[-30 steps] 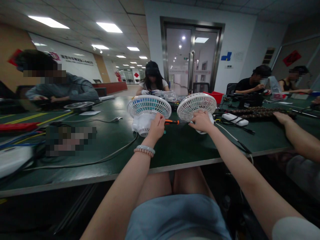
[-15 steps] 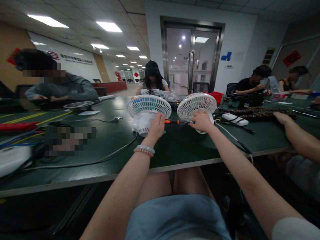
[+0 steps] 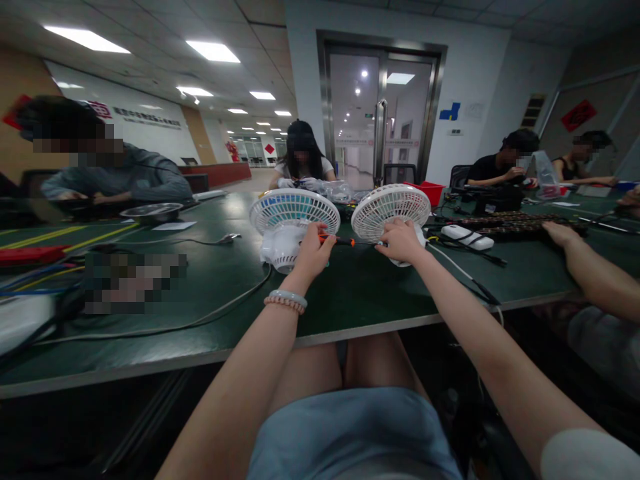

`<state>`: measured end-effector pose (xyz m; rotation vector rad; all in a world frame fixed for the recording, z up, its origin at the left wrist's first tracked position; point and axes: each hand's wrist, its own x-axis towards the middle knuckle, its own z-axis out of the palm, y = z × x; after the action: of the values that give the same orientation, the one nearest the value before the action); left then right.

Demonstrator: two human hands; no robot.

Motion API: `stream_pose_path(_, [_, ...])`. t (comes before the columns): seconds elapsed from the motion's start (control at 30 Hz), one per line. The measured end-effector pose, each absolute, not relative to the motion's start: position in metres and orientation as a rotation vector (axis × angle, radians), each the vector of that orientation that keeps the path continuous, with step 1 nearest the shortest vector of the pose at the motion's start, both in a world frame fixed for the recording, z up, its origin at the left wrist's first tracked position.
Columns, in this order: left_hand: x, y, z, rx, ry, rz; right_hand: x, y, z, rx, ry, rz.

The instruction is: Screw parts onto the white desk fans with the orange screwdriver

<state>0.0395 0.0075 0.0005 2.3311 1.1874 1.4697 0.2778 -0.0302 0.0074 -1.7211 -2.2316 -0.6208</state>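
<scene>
Two small white desk fans stand side by side on the dark green table point(image 3: 350, 300). My left hand point(image 3: 313, 252) is closed around an orange-handled screwdriver point(image 3: 340, 241), just in front of the left fan point(image 3: 293, 210). The screwdriver's shaft points right toward the right fan point(image 3: 393, 207). My right hand point(image 3: 400, 241) grips that fan at its lower front edge, where the shaft ends. A bead bracelet point(image 3: 286, 301) sits on my left wrist.
Cables point(image 3: 200, 317) run across the table at left. A white box point(image 3: 463, 237) and dark strips lie right of the fans. A co-worker's forearm point(image 3: 585, 270) rests on the table at right. Other people sit around the far side; a metal bowl point(image 3: 153, 212) stands at left.
The view has shifted slightly to the right and down. My hands hold the same grips on the screwdriver and the right fan.
</scene>
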Motion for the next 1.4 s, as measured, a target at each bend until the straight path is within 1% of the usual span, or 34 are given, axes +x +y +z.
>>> stream_pose_path(0.17, [0.040, 0.008, 0.001, 2.298, 1.174, 1.406, 0.278, -0.030, 0.009, -1.717, -2.240, -0.614])
stream_pose_path(0.43, [0.038, 0.016, -0.002, 2.248, 1.147, 1.411, 0.277, -0.033, 0.012, -1.721, -2.238, -0.597])
stream_pose_path(0.8, [0.040, 0.001, 0.007, 2.414, 1.447, 1.404, 0.278, -0.032, 0.010, -1.714, -2.235, -0.627])
stream_pose_path(1.07, [0.037, -0.003, 0.009, 2.642, 1.549, 1.043, 0.278, -0.032, 0.011, -1.712, -2.242, -0.622])
stream_pose_path(1.4, [0.035, -0.003, 0.011, 2.744, 1.454, 0.694, 0.277, -0.032, 0.011, -1.729, -2.244, -0.630])
